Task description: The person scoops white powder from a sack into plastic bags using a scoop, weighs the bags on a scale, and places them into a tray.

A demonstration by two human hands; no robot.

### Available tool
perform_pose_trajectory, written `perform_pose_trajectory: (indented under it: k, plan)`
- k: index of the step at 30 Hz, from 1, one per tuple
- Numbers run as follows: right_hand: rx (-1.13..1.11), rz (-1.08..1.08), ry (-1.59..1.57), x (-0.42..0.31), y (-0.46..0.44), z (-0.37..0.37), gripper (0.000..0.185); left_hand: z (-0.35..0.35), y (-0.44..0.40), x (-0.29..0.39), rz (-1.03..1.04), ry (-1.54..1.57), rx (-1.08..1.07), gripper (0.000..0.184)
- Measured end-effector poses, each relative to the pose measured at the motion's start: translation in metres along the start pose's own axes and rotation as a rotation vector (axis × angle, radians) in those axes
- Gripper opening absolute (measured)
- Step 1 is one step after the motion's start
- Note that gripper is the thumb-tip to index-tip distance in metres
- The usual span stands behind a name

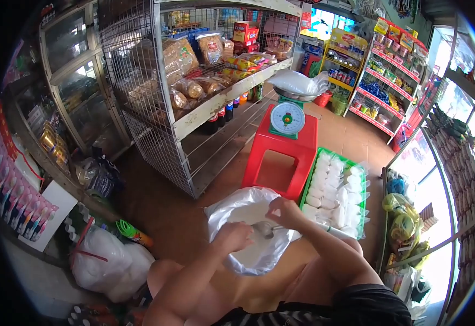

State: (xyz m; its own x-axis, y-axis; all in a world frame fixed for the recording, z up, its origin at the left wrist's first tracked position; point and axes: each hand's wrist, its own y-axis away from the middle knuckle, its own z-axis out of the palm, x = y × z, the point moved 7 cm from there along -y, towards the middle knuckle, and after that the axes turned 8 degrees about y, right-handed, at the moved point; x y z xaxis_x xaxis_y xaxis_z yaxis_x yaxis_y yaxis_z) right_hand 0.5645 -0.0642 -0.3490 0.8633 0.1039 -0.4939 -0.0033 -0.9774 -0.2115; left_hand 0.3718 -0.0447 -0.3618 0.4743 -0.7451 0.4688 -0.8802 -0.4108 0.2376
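Observation:
A white plastic sack (219,209) stands open between the person's knees with white granular stuff inside. Over its left side is my left hand (234,238), its fingers pressed together; whatever they hold is too small to make out. At the sack's upper right, my right hand (285,212) is closed in a pinch, its contents also unclear. A metal scoop (263,229) lies on the white stuff between both hands. Beyond the sack, a green dial scale (287,118) on a red stool (312,133) bears a filled clear bag (297,82).
A green tray (306,191) of small filled white bags stands right of the stool. A wire-mesh shelf (156,108) with packaged bread is at the upper left. White bags (104,261) lie at lower left. Snack racks (381,79) stand behind, and a glass case (446,179) is at right.

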Motion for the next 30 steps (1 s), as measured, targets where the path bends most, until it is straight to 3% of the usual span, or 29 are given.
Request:
perform_pose_trajectory:
  k: [2,7,9,18,30]
  plan:
    - [-0.091,-0.048,0.042,-0.01,0.004,0.01,0.026,-0.028,0.001,0.002,0.056,0.117,0.317,0.028]
    - [-0.295,0.035,0.07,-0.006,0.006,0.033,0.027,-0.065,0.005,0.004,0.043,0.195,0.55,0.02]
    - [-0.274,-0.117,0.066,-0.017,0.007,0.034,0.029,-0.069,0.004,0.002,0.046,0.194,0.566,0.02]
    - [-0.382,-0.121,0.063,-0.023,0.019,0.051,0.029,-0.068,0.004,0.009,0.095,0.196,0.596,0.021]
    - [-0.357,-0.178,0.084,-0.029,0.021,0.052,0.025,-0.057,0.0,0.013,0.173,0.22,0.568,0.02]
